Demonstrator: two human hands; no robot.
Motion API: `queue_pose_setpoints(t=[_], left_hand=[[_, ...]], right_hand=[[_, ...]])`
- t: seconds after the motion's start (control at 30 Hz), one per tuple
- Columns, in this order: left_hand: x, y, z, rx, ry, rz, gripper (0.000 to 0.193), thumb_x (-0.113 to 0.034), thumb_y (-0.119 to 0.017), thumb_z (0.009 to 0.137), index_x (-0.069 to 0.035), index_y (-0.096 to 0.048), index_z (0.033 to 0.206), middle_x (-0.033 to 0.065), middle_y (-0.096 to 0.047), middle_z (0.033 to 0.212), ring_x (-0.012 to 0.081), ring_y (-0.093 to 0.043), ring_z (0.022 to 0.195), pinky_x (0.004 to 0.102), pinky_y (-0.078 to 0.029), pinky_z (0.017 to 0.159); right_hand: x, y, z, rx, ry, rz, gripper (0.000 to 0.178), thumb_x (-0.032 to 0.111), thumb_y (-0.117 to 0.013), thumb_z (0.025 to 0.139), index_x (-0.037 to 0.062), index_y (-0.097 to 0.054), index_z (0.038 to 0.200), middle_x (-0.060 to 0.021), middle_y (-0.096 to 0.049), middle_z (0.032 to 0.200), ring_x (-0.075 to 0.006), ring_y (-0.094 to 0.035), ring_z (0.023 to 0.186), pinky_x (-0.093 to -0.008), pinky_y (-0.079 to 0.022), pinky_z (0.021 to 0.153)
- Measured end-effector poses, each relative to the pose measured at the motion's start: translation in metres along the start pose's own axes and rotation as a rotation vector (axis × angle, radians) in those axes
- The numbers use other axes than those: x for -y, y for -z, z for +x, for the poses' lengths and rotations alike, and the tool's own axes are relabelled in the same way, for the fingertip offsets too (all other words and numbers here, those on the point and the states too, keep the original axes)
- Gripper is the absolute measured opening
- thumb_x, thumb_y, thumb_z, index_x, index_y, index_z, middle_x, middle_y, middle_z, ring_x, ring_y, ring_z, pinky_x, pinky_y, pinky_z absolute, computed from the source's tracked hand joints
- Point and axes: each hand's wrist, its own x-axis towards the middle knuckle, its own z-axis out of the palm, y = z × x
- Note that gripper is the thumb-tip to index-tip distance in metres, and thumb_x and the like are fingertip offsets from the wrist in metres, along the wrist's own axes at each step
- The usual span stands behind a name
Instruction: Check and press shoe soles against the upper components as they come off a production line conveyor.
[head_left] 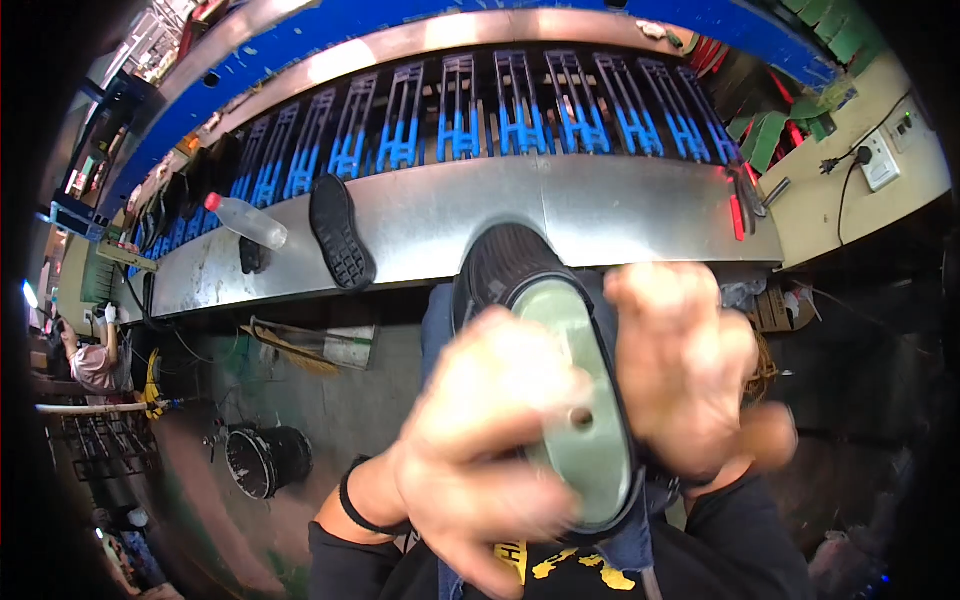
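A black ribbed shoe upper point(508, 262) is fitted round a last, whose pale green underside point(572, 335) faces up with a small round hole in it. The shoe points away from me, its toe close to the metal bench edge. Over the left side of the last, my left hand point(480, 430) is blurred by motion, its fingers stretched out and apart. My right hand point(680, 370) is at the shoe's right side, fingers curled and thumb outward; blur hides whether anything is in them. On the bench lies a black shoe sole point(340, 235), tread up.
The metal bench point(640, 210) runs across, with a row of blue racks point(460, 130) behind it. A red-capped bottle point(250, 222) lies at left; red-handled pliers point(740, 205) lie at right. On the floor stand a black bucket point(268, 460) and a broom point(290, 348). Another person point(95, 360) is far left.
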Motion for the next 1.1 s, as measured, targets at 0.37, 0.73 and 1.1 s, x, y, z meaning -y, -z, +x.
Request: queue_pose_setpoints(t=[0.37,0.73,1.1], left_hand=[[0.039,-0.074,-0.110,-0.708,0.759,-0.110,0.103,-0.035,-0.094,0.069,-0.001,-0.029,0.142,0.0155,-0.047,0.136,0.0262,-0.050,0.127,0.0411,-0.041,0.108],[0.117,-0.028,-0.101,-0.406,0.797,-0.062,0.093,-0.027,-0.083,0.080,0.001,-0.032,0.152,0.0196,-0.054,0.138,0.0301,-0.055,0.127,0.0401,-0.044,0.107],[0.160,-0.039,-0.101,-0.309,0.880,0.283,0.065,-0.020,-0.075,0.086,0.006,-0.049,0.141,0.0207,-0.061,0.122,0.0297,-0.064,0.109,0.0367,-0.051,0.094]], right_hand=[[-0.030,0.033,-0.050,0.204,-0.758,-0.333,0.093,0.026,-0.084,0.075,0.0000,-0.036,0.149,-0.0192,-0.056,0.135,-0.0286,-0.054,0.127,-0.0405,-0.039,0.111],[-0.081,0.076,-0.088,-0.046,-0.879,-0.227,0.084,0.030,-0.070,0.090,0.0012,-0.027,0.156,-0.0172,-0.043,0.145,-0.0256,-0.042,0.135,-0.0371,-0.031,0.115],[-0.113,0.104,-0.110,-0.198,-0.869,-0.335,0.056,0.023,-0.058,0.099,0.0019,-0.043,0.149,-0.0149,-0.049,0.147,-0.0249,-0.045,0.137,-0.0366,-0.032,0.115]])
